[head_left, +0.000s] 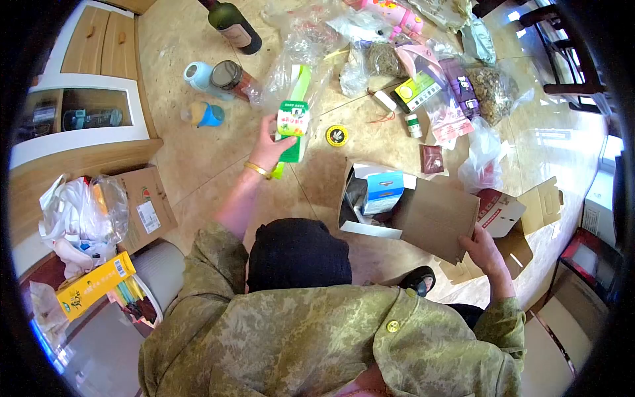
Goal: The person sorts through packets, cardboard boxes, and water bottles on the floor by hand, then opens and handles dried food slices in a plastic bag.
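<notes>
Reference all positions to the open box [372, 229], which sits on the floor in front of the person. The left hand [266, 149] is closed, with the thumb across the front of a green packet [292, 119]; packet and hand are held to the left of the box and slightly beyond it, clear of its walls. The right hand [484, 249] is closed on the outer corner of a brown cardboard flap [433, 218] that extends from the right side of the box; the finger positions beneath the flap cannot be determined. Handling status, judged from the layout: partway. Done: a blue-and-white carton [383, 192] is located inside the box, with a white item beside it that cannot be identified. Outstanding: the green packet is outside, the flap is unclosed, and loose goods lie outside the box. These include a yellow-and-black disc [337, 135] just beyond its left edge, a dark red packet [432, 159] and a small bottle [413, 126] beyond its right side, and a purple pouch [458, 86] farther beyond.
</notes>
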Tool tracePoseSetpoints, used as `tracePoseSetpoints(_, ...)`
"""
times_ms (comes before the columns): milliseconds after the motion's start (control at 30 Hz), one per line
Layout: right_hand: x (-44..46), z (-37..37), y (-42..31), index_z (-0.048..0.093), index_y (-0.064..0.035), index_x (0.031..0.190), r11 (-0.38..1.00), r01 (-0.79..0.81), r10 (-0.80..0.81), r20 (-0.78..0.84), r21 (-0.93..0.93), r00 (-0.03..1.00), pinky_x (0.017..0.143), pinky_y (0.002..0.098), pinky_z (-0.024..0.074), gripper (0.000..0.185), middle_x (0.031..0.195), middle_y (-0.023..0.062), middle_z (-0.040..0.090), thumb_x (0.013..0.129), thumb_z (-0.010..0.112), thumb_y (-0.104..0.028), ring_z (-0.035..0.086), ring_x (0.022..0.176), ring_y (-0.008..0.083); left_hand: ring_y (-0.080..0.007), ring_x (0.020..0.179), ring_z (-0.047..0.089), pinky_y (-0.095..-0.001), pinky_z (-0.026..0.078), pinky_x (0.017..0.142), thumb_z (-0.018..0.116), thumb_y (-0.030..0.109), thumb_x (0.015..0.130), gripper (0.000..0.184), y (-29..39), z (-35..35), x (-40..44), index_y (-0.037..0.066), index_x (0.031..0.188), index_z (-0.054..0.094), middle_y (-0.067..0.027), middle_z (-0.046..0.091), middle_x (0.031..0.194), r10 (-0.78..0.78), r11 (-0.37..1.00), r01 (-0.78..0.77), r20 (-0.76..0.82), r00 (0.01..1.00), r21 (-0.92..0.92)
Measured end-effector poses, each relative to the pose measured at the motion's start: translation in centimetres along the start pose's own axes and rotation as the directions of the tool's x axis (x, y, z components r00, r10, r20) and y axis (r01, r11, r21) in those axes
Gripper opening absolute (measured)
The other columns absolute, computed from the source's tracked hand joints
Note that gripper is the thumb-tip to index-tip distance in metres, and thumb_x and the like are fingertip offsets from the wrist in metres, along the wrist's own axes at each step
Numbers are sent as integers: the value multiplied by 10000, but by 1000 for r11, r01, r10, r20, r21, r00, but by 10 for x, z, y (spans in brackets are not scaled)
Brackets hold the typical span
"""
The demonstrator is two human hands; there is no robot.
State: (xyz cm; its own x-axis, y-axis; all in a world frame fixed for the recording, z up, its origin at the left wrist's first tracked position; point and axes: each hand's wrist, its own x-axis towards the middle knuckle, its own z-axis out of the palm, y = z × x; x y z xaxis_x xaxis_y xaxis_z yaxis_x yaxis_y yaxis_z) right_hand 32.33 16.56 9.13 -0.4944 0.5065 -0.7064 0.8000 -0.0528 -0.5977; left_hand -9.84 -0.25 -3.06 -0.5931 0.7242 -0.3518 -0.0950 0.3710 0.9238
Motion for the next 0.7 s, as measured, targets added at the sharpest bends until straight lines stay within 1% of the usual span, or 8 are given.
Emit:
tracePoseSetpoints(167,4,0,5,440,6,1056,999,14,-14,-9,-42,1000,760,305,406,343,920,150,563,726,502,-67,536,856,205,-269,1120,331,-300,341,892,711,-6,527,1110,-60,-31,31,71,1283,-98,-165,287,1223,158,909,-102,-108,982,403)
tracePoseSetpoints(233,4,-1,6,438,2,1058,999,31,-31,1,-44,1000,756,306,406,343,911,154,563,729,500,-76,537,847,206,-272,1133,326,-280,278,939,725,15,499,1145,-64,-26,35,88,1281,-108,-179,255,1260,-59,927,69,-38,998,369)
tracePoseSetpoints(300,4,-1,7,446,-8,1050,988,20,-29,-62,-151,998,749,305,407,331,900,157,562,734,499,-94,536,836,202,-274,1056,426,-289,347,877,713,81,527,1007,-82,-24,49,87,1292,58,-197,355,1211,125,809,-55,-79,989,585)
tracePoseSetpoints(367,4,-2,-1,450,-10,1045,989,0,-7,-48,-150,999,747,304,408,324,901,159,562,737,499,-99,536,837,202,-274,925,517,-311,400,787,686,154,567,673,-88,-25,61,61,1161,384,-188,495,1065,-214,726,168,-14,977,667)
tracePoseSetpoints(400,2,-2,-4,454,-13,1041,989,-16,11,-34,-148,999,746,303,408,318,901,161,562,740,499,-105,536,838,202,-194,728,569,-316,436,682,684,161,598,335,-84,-24,58,18,877,568,-87,602,813,-108,770,126,-67,992,626)
tracePoseSetpoints(600,-1,0,-4,461,3,1029,999,-36,36,-19,-26,999,752,290,405,295,907,127,562,752,488,-94,520,845,167,-267,777,533,-338,417,689,655,194,613,320,-47,-76,24,13,864,575,-147,550,831,30,849,37,-118,993,528)
tracePoseSetpoints(667,0,0,-10,459,11,1029,999,-33,33,-9,23,999,754,288,404,295,914,120,560,750,487,-83,514,849,160,-267,778,511,-337,416,695,627,207,649,289,-42,-88,-1,11,855,576,-135,527,826,540,550,-374,24,841,747)
tracePoseSetpoints(700,1,0,-12,457,19,1028,997,-32,32,2,70,1000,756,285,403,295,921,112,557,749,486,-71,509,853,154,-267,778,511,-337,416,695,627,207,649,289,-34,-86,-16,11,855,576,-135,527,826,540,549,-372,22,841,748)
